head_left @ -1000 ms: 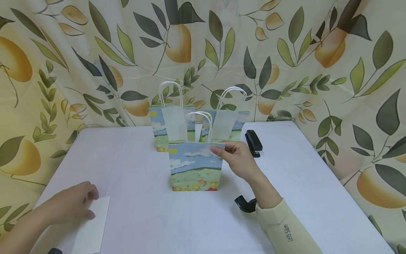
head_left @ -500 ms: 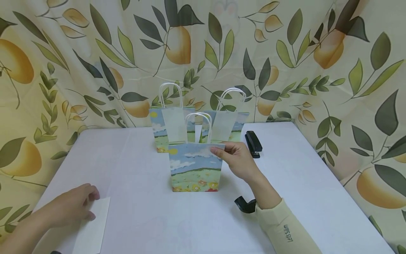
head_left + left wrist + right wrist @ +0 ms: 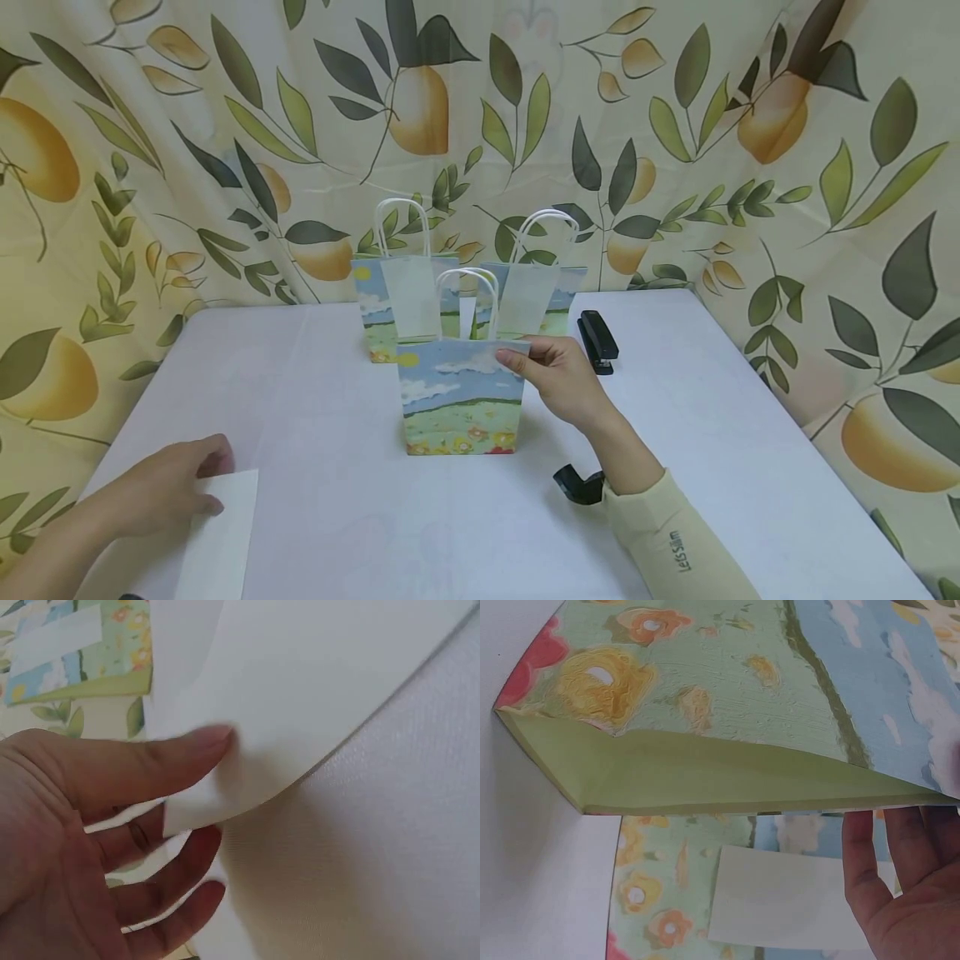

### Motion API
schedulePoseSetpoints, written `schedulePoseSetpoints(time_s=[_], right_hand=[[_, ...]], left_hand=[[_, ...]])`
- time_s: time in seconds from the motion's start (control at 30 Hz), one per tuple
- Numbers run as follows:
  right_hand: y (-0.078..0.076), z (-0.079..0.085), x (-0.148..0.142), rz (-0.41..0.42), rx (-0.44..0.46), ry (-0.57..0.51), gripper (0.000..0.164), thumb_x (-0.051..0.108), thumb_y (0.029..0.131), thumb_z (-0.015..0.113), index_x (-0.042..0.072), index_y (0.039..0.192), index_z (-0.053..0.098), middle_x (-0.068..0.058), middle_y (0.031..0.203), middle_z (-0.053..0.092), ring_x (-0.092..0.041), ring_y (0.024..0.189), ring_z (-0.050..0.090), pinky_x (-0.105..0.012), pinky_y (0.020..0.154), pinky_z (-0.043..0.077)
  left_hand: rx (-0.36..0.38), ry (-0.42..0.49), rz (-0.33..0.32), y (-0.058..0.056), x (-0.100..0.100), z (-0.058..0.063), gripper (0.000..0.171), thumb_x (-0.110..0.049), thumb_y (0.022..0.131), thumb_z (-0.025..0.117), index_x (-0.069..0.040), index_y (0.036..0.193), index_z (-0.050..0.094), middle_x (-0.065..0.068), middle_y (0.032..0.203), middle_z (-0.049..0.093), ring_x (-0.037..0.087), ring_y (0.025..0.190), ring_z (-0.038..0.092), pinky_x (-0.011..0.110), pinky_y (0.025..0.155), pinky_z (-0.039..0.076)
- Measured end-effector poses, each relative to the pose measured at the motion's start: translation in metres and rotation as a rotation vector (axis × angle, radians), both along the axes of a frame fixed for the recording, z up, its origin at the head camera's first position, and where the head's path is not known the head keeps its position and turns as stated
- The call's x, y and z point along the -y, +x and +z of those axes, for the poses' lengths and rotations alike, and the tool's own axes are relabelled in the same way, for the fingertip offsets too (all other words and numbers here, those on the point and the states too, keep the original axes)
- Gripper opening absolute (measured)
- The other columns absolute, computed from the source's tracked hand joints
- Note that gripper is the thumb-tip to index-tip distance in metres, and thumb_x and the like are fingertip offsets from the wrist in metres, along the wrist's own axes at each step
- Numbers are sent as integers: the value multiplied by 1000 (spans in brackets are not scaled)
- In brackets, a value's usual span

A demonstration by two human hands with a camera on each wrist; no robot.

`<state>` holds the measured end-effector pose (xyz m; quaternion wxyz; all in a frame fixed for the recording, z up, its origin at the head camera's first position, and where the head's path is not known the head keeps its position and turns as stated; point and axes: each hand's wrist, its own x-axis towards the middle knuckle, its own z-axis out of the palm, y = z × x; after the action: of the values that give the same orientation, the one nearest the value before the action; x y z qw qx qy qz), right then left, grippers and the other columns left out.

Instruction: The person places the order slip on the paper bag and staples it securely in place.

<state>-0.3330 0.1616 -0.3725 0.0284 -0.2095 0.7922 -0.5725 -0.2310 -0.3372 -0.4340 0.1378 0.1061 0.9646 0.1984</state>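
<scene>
My left hand (image 3: 161, 492), low on the left, pinches a blank white paper card (image 3: 221, 542) near its far edge. In the left wrist view the thumb lies on top of the card (image 3: 300, 667), a finger goes behind it, and the card bends. My right hand (image 3: 562, 383) pinches the upper right corner of a small paper gift bag (image 3: 461, 400) with a painted sky-and-flower print and white handles. The bag stands upright on the table. Its folded green side (image 3: 667, 772) shows in the right wrist view.
Behind stand two matching gift bags, left (image 3: 372, 300) and right (image 3: 562, 308), each with a white panel on its front. A black stapler (image 3: 597, 342) lies right of them. A curved black object (image 3: 577, 485) is beside my right sleeve (image 3: 667, 533). A fruit-patterned curtain (image 3: 300, 125) hangs behind the white table (image 3: 337, 517).
The card's far edge has come up between my left thumb and fingers, now covering part of the fingers. My right hand and the front bag have stayed in place; the head view shifts slightly.
</scene>
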Motion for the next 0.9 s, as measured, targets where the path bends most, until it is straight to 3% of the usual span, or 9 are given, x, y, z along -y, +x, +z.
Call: schedulePoseSetpoints(time_s=[0.17,0.37,0.53,0.73,0.8,0.9], right_hand=[[-1,0,0,2,-7,5,23,21,101,70,6,115,79,-9,109,80,-10,91,65,-28,83,50],[0,1,0,9,6,-8,24,21,101,70,6,117,78,-10,111,80,-10,101,71,-31,92,54],[0,1,0,1,3,-10,24,20,100,70,5,117,78,-9,110,80,-10,98,71,-30,90,54],[0,0,0,1,5,-12,24,21,100,70,6,117,78,-9,111,80,-12,102,71,-35,94,54],[0,-1,0,5,2,-11,25,21,100,70,6,118,78,-9,111,80,-11,97,69,-33,90,54],[0,-2,0,-5,-12,-4,23,21,100,70,7,116,79,-9,106,79,-11,78,57,-25,73,46]], left_hand=[[-17,197,-50,2,4,-2,31,-12,83,83,-18,105,61,-5,92,62,0,78,55,22,65,46],[-107,343,-86,-1,-3,5,23,-15,86,83,-19,102,67,-4,89,66,1,81,61,20,68,49],[-156,428,0,-4,-19,21,16,-14,89,82,-18,100,70,-1,92,72,3,86,67,19,73,52],[-184,538,110,-10,-41,38,21,-13,89,83,-9,105,71,-9,99,71,4,88,70,20,74,58],[-210,566,132,-12,-49,41,22,-14,88,83,-8,105,70,-10,101,70,4,89,71,20,75,58],[-247,605,152,-16,-63,45,23,-15,88,84,-6,104,70,-12,102,68,6,89,72,20,77,58]])
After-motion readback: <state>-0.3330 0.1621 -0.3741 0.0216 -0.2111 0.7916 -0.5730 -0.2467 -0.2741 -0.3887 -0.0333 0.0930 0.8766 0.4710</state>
